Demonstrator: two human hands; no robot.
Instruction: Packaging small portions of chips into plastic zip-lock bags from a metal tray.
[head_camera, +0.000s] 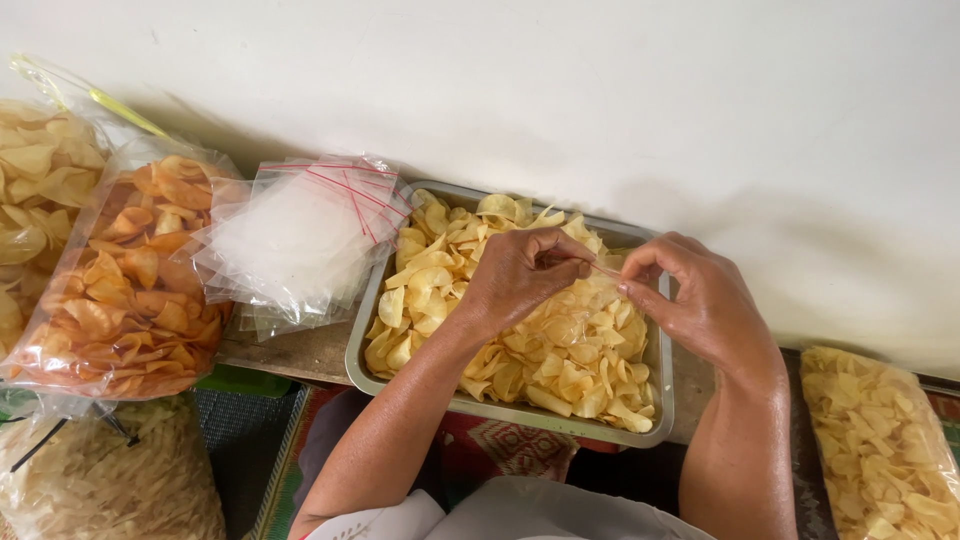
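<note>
A metal tray (358, 352) holds a heap of pale yellow chips (430, 270). Over the tray, both my hands hold a small clear plastic bag of chips (580, 325). My left hand (515, 275) pinches the bag's top edge on the left, with its fingers closed. My right hand (705, 300) pinches the same top edge on the right. The bag's mouth stretches as a thin strip between the two hands. The filled part of the bag hangs below my hands and rests on the chips in the tray.
A stack of empty clear zip bags with red strips (300, 240) lies left of the tray. Further left are a bag of orange chips (125, 280) and bags of pale chips (35, 190). A filled chip bag (880, 450) lies at right. A white wall (600, 90) is behind.
</note>
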